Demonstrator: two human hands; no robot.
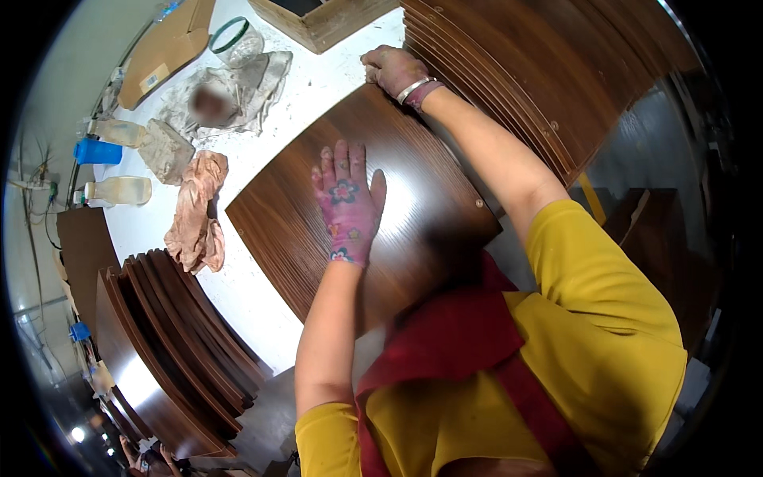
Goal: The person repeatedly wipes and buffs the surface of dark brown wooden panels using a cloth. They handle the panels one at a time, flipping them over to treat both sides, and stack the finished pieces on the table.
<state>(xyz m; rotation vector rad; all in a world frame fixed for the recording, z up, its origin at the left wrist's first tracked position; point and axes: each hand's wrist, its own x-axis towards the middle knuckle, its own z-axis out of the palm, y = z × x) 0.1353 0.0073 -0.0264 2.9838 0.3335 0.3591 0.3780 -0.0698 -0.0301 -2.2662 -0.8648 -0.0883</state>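
Head view: your left hand (347,208), in a pink flowered glove, lies flat with fingers spread on a dark wood panel (318,215) resting on the white table (262,310). Your right hand (391,71), gloved too, has its fingers curled over the panel's far corner, beside a panel stack (509,71) on the right. Rags (197,211) and bottles (119,191) lie to the left; another stack (171,342) stands near left. You seem to be positioning the panel; shifting it likely calls for a firm hold on both sides.
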